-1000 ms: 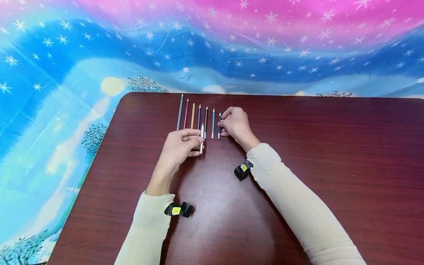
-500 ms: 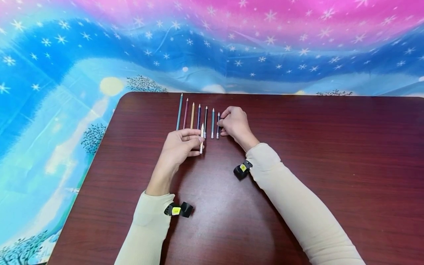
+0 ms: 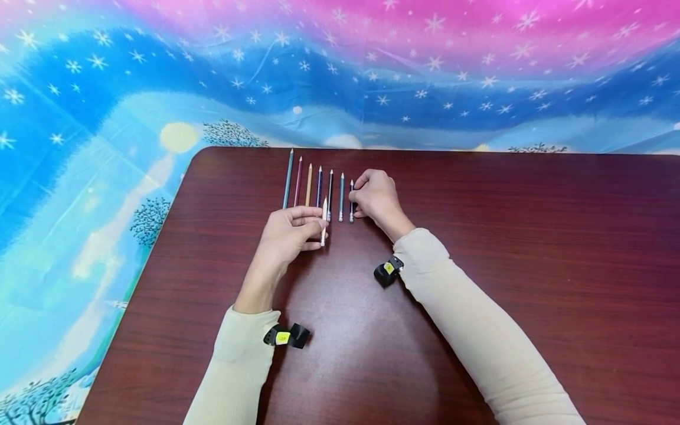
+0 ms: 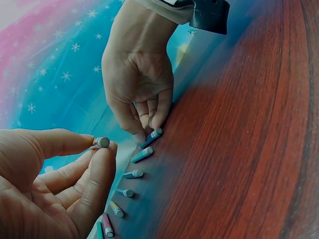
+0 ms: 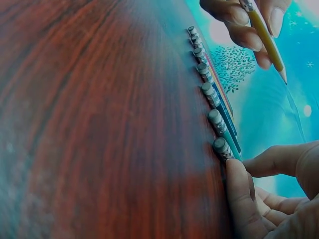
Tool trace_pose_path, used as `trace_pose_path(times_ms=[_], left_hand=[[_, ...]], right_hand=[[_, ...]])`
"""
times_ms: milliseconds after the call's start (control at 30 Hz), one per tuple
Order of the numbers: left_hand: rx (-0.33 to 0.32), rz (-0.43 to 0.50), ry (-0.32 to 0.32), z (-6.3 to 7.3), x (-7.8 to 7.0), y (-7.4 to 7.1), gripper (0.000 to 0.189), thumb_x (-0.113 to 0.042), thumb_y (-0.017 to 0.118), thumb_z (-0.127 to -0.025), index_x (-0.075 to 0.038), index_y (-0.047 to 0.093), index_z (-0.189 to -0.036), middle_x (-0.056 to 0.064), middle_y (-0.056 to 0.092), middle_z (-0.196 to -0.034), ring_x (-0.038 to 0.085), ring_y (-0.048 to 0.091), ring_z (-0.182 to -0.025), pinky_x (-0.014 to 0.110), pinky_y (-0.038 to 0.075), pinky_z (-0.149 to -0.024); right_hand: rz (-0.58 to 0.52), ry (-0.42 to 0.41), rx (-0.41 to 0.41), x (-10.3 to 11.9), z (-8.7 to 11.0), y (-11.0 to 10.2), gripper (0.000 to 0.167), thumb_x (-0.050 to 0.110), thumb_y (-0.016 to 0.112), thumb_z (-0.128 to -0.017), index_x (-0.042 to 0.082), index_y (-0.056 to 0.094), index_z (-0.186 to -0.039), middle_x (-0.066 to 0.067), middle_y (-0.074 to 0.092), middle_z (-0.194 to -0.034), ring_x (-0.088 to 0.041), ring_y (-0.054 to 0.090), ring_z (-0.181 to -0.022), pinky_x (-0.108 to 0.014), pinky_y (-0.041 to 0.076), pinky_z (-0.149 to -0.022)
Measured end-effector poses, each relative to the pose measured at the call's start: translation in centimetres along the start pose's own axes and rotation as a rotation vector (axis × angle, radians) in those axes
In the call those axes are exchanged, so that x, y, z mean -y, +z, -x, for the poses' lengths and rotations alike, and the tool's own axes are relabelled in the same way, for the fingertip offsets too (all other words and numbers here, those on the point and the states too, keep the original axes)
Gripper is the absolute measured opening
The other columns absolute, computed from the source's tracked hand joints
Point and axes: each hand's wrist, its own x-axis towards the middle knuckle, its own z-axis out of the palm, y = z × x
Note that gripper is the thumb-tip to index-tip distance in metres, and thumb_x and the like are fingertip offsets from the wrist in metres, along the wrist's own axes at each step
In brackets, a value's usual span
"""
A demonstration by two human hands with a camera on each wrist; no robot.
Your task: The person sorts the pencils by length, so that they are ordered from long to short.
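Between thumb and fingertips my left hand (image 3: 287,233) pinches a short yellow pencil (image 5: 265,39), raised above the table, its sharpened tip away from me. Its eraser end (image 4: 101,142) shows in the left wrist view. My right hand (image 3: 378,193) pinches the short dark blue pencil (image 3: 352,217) that lies at the right end of a row. Several pencils make up this row, among them a long teal one (image 3: 288,177), a red one (image 3: 298,180), an orange-yellow one (image 3: 310,183) and a shorter teal one (image 3: 342,198). The left hand partly hides the lower ends on the left.
The row lies near the far edge of a dark red-brown wooden table (image 3: 478,265). Behind it hangs a snowflake-patterned pink and blue cloth (image 3: 372,71). A black camera sits on each wrist, the left one (image 3: 287,336) close above the tabletop.
The dark blue pencil in the right fingers has shifted slightly left, then slightly back right. My left hand keeps the yellow pencil in the same place.
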Motion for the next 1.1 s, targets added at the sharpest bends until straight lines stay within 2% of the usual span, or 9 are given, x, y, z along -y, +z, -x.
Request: trace_pose_path(times_ms=[900, 1100], left_hand=[[0.007, 0.001, 0.005, -0.02, 0.06, 0.06, 0.034, -0.007, 0.070, -0.098, -0.001, 0.069, -0.131, 0.009, 0.075, -0.107, 0.007, 0.070, -0.075, 0.025, 0.065, -0.069], [0.009, -0.002, 0.011, 0.02, 0.06, 0.06, 0.034, -0.006, 0.069, -0.098, 0.000, 0.068, -0.131, 0.014, 0.075, -0.111, 0.009, 0.072, -0.076, 0.025, 0.065, -0.069]], right_hand=[[-0.038, -0.007, -0.019, -0.28, 0.09, -0.16, 0.009, -0.005, 0.064, -0.091, -0.003, 0.061, -0.100, -0.008, 0.061, -0.078, -0.010, 0.059, -0.040, -0.030, 0.063, -0.052], [-0.039, -0.016, -0.026, -0.24, 0.14, -0.12, 0.009, -0.006, 0.064, -0.091, -0.003, 0.061, -0.098, -0.009, 0.061, -0.074, -0.010, 0.058, -0.039, -0.029, 0.062, -0.051]])
